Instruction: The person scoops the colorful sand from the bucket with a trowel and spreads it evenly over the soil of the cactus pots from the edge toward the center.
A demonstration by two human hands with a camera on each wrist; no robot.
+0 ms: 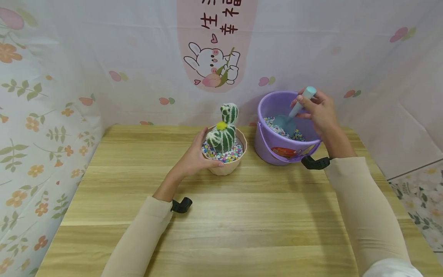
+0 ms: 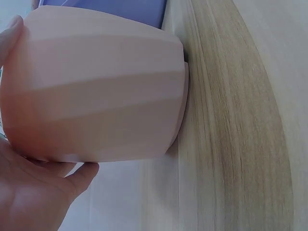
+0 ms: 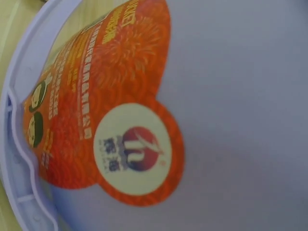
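Observation:
A peach flower pot (image 1: 225,168) stands on the wooden table, with a green knitted cactus (image 1: 223,139) in it among colourful pebbles (image 1: 231,156). My left hand (image 1: 194,158) grips the pot from its left side, thumb at the front and fingers at the back. Close up, the left wrist view has the pot's ridged wall (image 2: 96,91) with part of the left hand (image 2: 33,187) against it. My right hand (image 1: 322,111) holds a light blue toy shovel (image 1: 300,103) by its handle. The shovel's blade is down among pebbles (image 1: 277,127) inside a purple bucket (image 1: 268,152).
The bucket's handle (image 1: 264,140) hangs down its front, beside a red label (image 1: 285,151). This label (image 3: 132,149) fills much of the right wrist view. A patterned cloth (image 1: 138,77) rises along the table's back edge. The wooden table (image 1: 221,227) extends toward me.

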